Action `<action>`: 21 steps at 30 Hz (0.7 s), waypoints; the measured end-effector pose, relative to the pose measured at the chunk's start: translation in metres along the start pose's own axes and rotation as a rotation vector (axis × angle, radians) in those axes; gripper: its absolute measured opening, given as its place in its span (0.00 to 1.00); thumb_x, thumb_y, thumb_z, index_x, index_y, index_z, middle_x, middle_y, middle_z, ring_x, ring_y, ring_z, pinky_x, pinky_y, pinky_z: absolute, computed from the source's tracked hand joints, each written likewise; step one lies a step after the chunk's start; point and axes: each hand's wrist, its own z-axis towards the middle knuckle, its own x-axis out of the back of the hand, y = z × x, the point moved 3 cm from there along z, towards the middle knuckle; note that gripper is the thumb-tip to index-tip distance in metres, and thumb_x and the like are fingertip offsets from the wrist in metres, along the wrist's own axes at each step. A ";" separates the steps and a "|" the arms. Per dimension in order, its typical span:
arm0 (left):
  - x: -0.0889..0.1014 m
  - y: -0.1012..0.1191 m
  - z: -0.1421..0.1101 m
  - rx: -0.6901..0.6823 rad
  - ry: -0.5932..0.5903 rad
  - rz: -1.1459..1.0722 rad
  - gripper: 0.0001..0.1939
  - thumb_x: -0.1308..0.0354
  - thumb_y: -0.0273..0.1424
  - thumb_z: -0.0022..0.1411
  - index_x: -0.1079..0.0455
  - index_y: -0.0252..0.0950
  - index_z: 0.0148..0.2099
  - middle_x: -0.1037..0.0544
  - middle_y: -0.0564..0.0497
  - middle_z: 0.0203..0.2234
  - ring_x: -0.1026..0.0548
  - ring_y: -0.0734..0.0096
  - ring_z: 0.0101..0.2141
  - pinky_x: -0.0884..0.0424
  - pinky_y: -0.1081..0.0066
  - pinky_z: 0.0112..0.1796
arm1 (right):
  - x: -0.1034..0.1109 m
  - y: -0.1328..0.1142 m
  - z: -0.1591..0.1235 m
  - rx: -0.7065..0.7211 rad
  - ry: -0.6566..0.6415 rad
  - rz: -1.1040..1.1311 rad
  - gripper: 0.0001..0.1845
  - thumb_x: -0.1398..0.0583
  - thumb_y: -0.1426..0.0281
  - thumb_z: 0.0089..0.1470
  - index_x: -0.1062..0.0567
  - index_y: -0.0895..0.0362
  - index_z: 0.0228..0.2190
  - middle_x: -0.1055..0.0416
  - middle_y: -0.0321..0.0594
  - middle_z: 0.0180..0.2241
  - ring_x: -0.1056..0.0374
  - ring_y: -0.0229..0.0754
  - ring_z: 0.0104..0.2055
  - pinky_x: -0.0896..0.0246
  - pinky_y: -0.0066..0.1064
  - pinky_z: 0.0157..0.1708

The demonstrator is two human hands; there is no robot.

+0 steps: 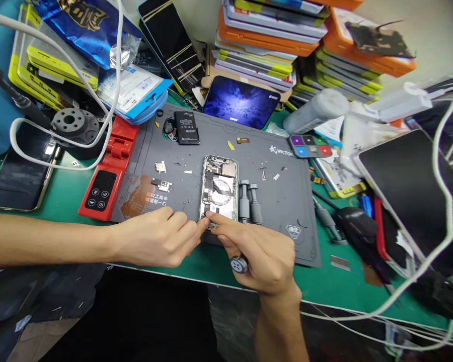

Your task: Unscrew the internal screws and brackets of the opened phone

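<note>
An opened phone body (219, 187) lies lengthwise on the grey repair mat (287, 201), its inner parts exposed. My right hand (262, 254) is closed round a small screwdriver (239, 264) whose tip meets the phone's near end. My left hand (158, 237) rests on the mat beside it, fingers pinched together at the same near corner of the phone; whatever they pinch is too small to make out.
Two grey screwdrivers (249, 202) lie right of the phone. A black battery (186, 127), small screws and parts dot the mat. A red device (107, 176), white cables (60, 163), stacked cases (272, 35), a lit phone (239, 102) and a dark screen (411, 186) surround it.
</note>
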 end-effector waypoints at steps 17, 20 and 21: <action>0.002 -0.002 0.000 -0.022 -0.010 -0.015 0.21 0.42 0.33 0.74 0.27 0.19 0.58 0.33 0.56 0.26 0.33 0.74 0.25 0.38 0.69 0.22 | 0.002 -0.003 0.006 0.020 -0.062 -0.053 0.10 0.42 0.81 0.60 0.24 0.58 0.38 0.15 0.47 0.47 0.20 0.38 0.32 0.31 0.30 0.29; 0.003 -0.002 0.000 -0.016 0.011 -0.033 0.20 0.40 0.33 0.73 0.25 0.19 0.57 0.33 0.56 0.25 0.33 0.74 0.24 0.39 0.69 0.22 | 0.002 -0.004 0.007 0.034 -0.056 -0.071 0.08 0.42 0.80 0.61 0.24 0.58 0.39 0.15 0.47 0.47 0.20 0.38 0.32 0.31 0.30 0.28; 0.002 -0.002 0.000 -0.012 0.015 -0.039 0.20 0.40 0.33 0.73 0.25 0.19 0.57 0.32 0.55 0.25 0.32 0.74 0.24 0.38 0.68 0.22 | 0.002 -0.004 0.007 0.039 -0.055 -0.079 0.08 0.42 0.79 0.62 0.24 0.58 0.39 0.15 0.47 0.46 0.20 0.38 0.31 0.31 0.31 0.28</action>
